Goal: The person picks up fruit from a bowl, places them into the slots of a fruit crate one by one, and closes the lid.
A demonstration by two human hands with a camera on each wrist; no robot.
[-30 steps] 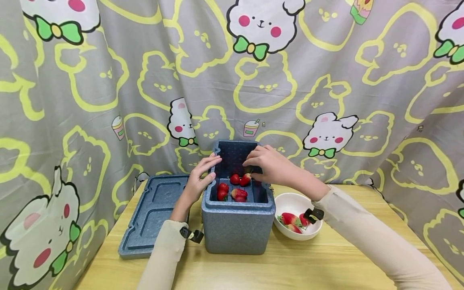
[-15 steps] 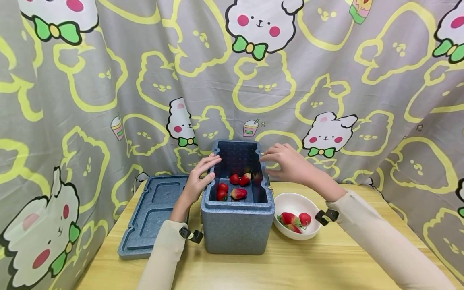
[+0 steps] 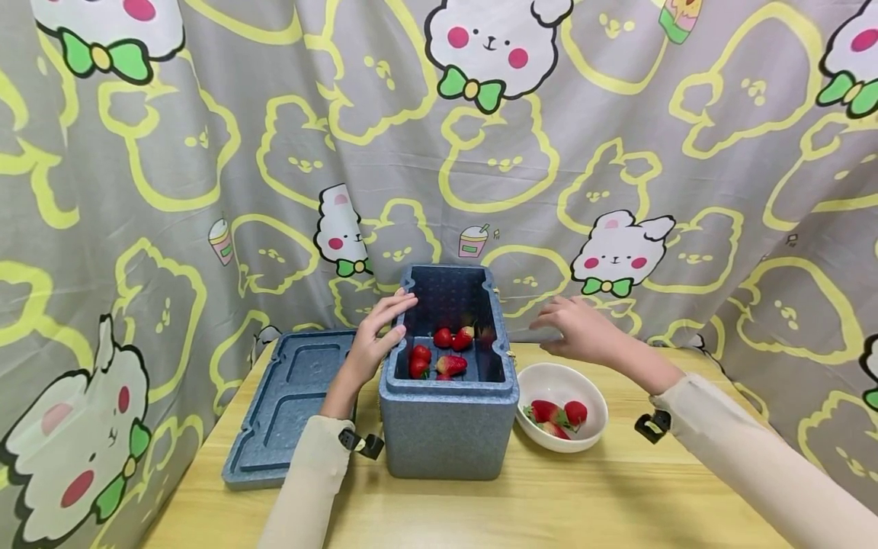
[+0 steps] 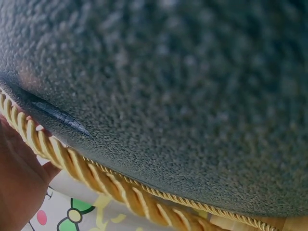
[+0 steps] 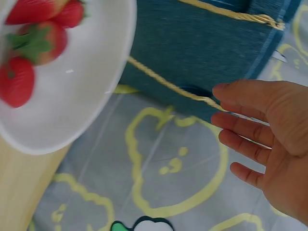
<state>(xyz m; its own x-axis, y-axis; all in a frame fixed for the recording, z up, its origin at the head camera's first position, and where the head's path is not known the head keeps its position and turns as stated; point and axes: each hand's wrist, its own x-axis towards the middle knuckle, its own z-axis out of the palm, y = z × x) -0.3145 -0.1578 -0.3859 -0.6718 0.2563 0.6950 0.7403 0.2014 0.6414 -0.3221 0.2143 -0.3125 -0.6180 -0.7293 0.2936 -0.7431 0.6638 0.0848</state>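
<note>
A blue-grey foam box (image 3: 449, 438) stands uncovered on the table, with several strawberries (image 3: 451, 364) on its floor. My left hand (image 3: 373, 335) rests along the box's left rim, fingers extended. In the left wrist view the box wall fills most of the picture, and a twisted gold cord (image 4: 98, 175) runs beside it. My right hand (image 3: 579, 332) hovers behind the white bowl (image 3: 583, 381), right of the box. Its fingers are apart and hold nothing, as the right wrist view shows of this hand (image 5: 288, 130). Several strawberries (image 5: 18, 82) lie in the bowl.
The box's lid (image 3: 295, 408) lies on the table to the left, partly behind my left forearm. A grey curtain (image 3: 507, 175) with cartoon animals hangs behind and around the wooden table (image 3: 549, 496).
My right hand has come out of the box and moved right, over the rim, to behind the bowl, with nothing in it. The left hand has stayed on the rim.
</note>
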